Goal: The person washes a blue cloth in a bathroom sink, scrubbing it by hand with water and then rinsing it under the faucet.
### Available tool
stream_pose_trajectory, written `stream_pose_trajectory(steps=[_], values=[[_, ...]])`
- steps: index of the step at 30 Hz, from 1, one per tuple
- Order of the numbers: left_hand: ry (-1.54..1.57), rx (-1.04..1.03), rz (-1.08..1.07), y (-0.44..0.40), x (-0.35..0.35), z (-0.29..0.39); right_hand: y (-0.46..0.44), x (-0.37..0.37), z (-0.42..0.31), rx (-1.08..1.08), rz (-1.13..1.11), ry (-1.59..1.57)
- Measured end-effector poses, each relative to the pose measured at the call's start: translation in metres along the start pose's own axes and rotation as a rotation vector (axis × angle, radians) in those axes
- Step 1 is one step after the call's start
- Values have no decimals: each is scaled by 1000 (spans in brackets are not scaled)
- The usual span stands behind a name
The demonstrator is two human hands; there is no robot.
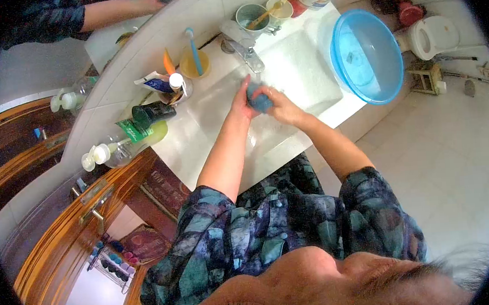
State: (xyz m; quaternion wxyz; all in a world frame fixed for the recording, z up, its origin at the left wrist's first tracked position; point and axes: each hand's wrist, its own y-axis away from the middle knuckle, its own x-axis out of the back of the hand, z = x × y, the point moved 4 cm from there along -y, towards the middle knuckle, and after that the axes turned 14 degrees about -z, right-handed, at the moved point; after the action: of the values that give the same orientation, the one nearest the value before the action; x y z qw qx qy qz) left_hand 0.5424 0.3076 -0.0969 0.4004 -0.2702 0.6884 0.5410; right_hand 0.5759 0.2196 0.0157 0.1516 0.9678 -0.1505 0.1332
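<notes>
Under the spout of the metal faucet point(251, 57), both hands press a small rounded blue-grey bundle point(260, 99) between them. It could be cloth; its exact kind is too small to tell. My left hand point(243, 102) supports it from the left with the thumb up. My right hand point(284, 108) curls its fingers over it from the right. Below them is the white sink point(213, 106). Splashing water seems to show around the bundle, but the blur makes this uncertain.
A blue basin point(337, 61) stands on the sink's right side. Along the wall are a yellow cup point(195, 70) with a toothbrush, a toothpaste tube point(153, 81), a grey mug point(251, 17) and a clear green-labelled bottle point(133, 139). A toilet point(432, 37) is at the far right.
</notes>
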Motion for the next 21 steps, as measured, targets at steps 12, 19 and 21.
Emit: stream_pose_trajectory(steps=[12,19,21], values=[[-216,268,-241,34,-36,-46,34,48,36,-88,50,-745],[-28,315,-337,50,-59,-74,20,5,50,3,-194,-1474],[-53,342,-362,53,-56,-71,13,9,67,36,-230,-1379]])
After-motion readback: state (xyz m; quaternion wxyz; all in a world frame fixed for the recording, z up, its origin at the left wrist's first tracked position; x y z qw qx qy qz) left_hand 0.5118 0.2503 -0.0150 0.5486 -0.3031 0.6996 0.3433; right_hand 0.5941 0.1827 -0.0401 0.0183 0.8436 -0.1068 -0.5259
